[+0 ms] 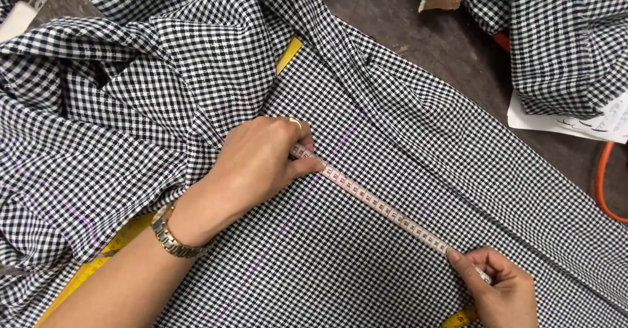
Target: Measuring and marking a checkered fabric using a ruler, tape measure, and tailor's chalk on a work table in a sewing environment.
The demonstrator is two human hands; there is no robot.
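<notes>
A black-and-white checked fabric (366, 236) lies spread over the work surface, bunched up at the left. A pale measuring tape (379, 207) is stretched diagonally across its flat part. My left hand (261, 158), with a metal watch on the wrist and a ring on one finger, presses the tape's upper end flat against the cloth. At the lower right, my right hand (497, 289) pinches the tape's other end and holds it taut. Faint purple lines run across the fabric under the tape.
A yellow ruler (288, 54) pokes out from under the cloth at the top and reappears at the lower left. More folded checked fabric (562, 47) sits at the top right on white paper (556, 124). An orange cord (603, 184) curves along the right edge.
</notes>
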